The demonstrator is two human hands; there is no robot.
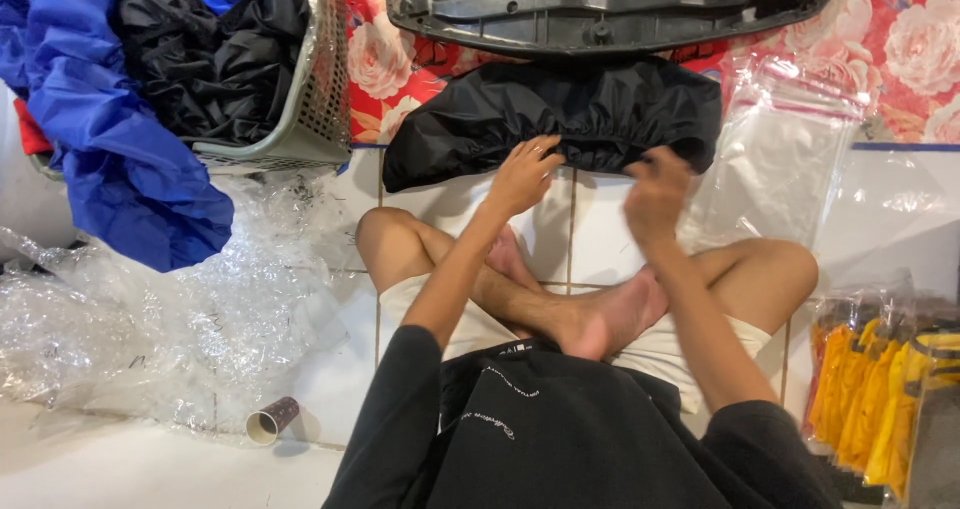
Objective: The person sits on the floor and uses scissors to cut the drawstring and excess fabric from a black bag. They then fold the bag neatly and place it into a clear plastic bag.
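Gripping black elastic cover (550,119) beside clear zip bag (775,159), both hands.

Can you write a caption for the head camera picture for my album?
Sitting cross-legged on the tiled floor, a person's left hand and right hand touch a black elastic-edged cover.

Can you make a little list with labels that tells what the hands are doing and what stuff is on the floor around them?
left hand: fingers on the gathered edge of the black elastic cover
right hand: raised at the same cover's edge, grip blurred
above cover: dark plastic seat base
right of cover: clear zip bags
far left: basket of black and blue fabric
floor left: crumpled clear plastic, cardboard tube
far right: yellow packed items
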